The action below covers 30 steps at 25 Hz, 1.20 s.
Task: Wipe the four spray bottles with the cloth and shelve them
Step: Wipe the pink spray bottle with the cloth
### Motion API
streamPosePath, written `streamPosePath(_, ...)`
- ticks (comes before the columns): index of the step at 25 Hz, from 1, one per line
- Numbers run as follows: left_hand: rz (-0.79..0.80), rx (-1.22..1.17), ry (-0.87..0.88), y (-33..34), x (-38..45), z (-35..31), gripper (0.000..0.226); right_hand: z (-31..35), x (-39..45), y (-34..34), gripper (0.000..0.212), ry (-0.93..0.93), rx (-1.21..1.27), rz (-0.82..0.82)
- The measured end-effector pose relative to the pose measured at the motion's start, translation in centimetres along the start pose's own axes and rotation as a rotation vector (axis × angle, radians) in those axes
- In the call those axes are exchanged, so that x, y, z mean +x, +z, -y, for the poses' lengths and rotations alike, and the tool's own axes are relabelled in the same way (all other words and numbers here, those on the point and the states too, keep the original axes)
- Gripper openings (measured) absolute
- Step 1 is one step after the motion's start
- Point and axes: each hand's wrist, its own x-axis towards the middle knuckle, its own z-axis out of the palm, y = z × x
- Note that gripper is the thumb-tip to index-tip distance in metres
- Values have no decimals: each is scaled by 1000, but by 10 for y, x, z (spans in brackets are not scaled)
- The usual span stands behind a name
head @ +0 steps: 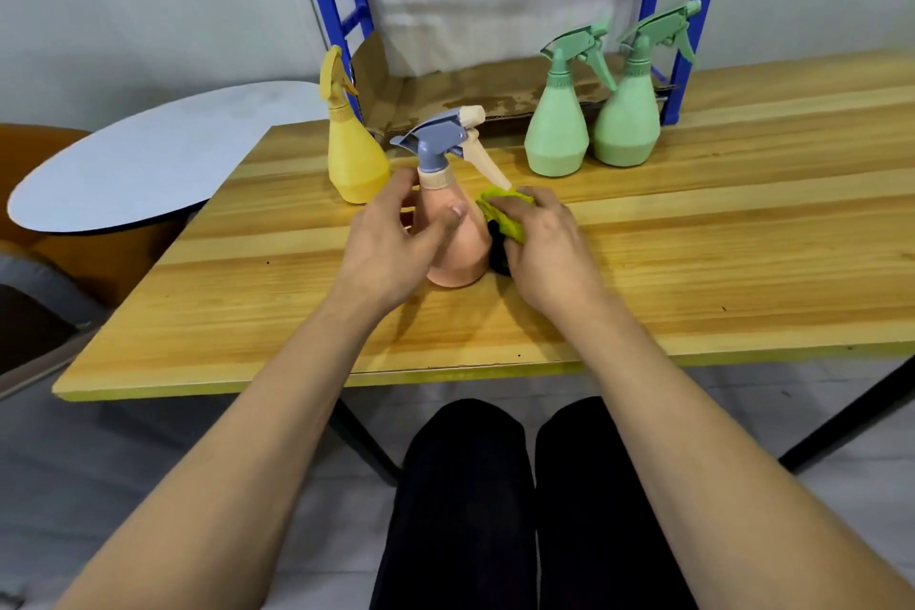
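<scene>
My left hand (391, 233) curled round pink bottle (453, 248), thumb across front. My right hand (542, 243) clamps green cloth (505, 216) against bottle's 3 o'clock side. Bottle upright mid-table (693, 263), nozzle toward 2 o'clock. Yellow bottle (354, 154) at 11 o'clock; two green bottles (557, 134) (626, 124) at 1 o'clock. Bottle contents: cannot tell.

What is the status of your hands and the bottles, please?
Left hand grips pink bottle; right hand presses cloth against it. Nothing shelved. No obstruction.
</scene>
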Motion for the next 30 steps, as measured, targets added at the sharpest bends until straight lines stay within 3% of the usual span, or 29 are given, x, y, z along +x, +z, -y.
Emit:
streamPosePath(3,-104,20,-15,4,-7,0,37,5,7,-1,49,-24,-157,121)
streamPosePath(7,-248,111,-61,13,-4,-4,39,6,-20,-5,42,-118,-229,122)
streamPosePath(12,-277,191,-241,21,5,-13,62,20,-40,-8,38,-142,-238,146)
streamPosePath(14,-206,169,-270,16,7,-8,71,18,-38,-16,43,-90,-198,196)
streamPosePath(16,-21,35,-269,-2,9,3,73,12,-31,-27,53,-36,-84,286)
streamPosePath(18,166,-187,-264,-24,14,18,71,5,-21,-34,59,19,53,308)
streamPosePath(22,385,-285,-122,-39,19,40,54,0,-4,-26,66,91,7,267)
streamPosePath(25,285,-349,-72,-24,11,39,40,7,-4,-16,56,122,0,199)
streamPosePath(30,-23,-126,-54,0,0,23,45,20,-32,-4,50,84,-18,1)
